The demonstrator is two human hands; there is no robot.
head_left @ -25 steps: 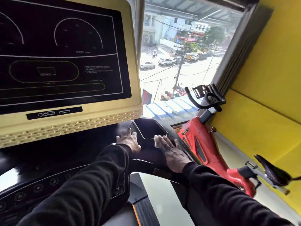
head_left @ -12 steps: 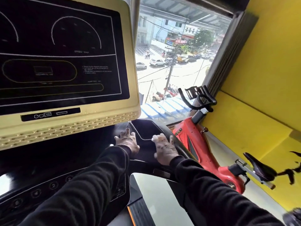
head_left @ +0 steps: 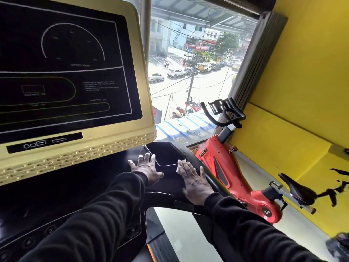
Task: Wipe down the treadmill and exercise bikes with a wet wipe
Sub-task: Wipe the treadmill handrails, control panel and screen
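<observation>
Both hands flat on the treadmill console (head_left: 79, 188)

The red exercise bike (head_left: 224, 173) stands to my right. My left hand (head_left: 146, 170) lies spread beside the cup tray (head_left: 166, 154); my right hand (head_left: 194, 184), grip wide, presses the wet wipe (head_left: 178, 167) at the tray's edge.

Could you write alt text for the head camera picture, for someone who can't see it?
A person in black sleeves presses the right hand flat on a white wet wipe on the black treadmill console, the left hand spread flat beside it. A dark screen in a yellow frame looms above; a red exercise bike stands right, by a window.
</observation>
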